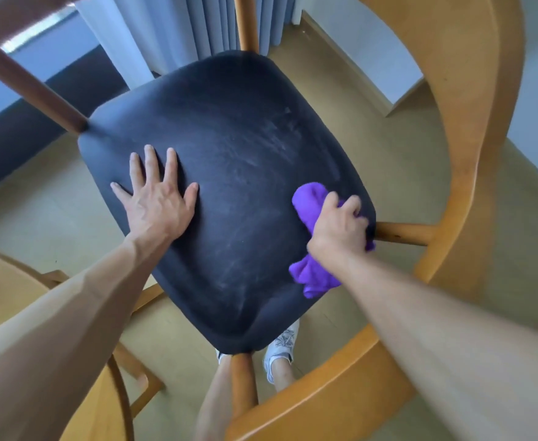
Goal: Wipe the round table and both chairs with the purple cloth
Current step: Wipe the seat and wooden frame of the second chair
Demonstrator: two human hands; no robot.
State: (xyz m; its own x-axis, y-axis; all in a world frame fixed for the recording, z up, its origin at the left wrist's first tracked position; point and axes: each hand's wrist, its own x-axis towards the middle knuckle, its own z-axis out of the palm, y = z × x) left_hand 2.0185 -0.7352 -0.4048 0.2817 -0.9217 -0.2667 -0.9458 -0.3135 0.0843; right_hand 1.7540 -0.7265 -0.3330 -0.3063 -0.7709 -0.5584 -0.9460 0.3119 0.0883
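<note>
Chair (pixel 471 173): wooden, with a curved back sweeping round the right and near sides; its legs are joining the seat at the far-left, far, right and near corners.

Seat (pixel 236 173): dark padded cushion, filling the middle of the view; pale streaks are showing on its surface, most of them toward the far right.

Left hand (pixel 158 198): you are laying it flat on the left part of the seat, fingers spread wide and pointing away from you, palm down, holding nothing.

Right hand (pixel 339 226): you are closing it into a fist round the cloth at the seat's right edge, just beside the right leg joint.

Cloth (pixel 312 198): purple, bunched; one fold is sticking out beyond your knuckles onto the seat, another is hanging out near your wrist over the seat's near-right edge.

Second chair (pixel 22 297): lighter wood, partly showing at the near left.

Floor (pixel 372 167): beige, lying under the chair.

Shoe (pixel 282 348): white, showing on the floor below the seat's near corner.

Curtain (pixel 178 23): pale, hanging at the far side.
</note>
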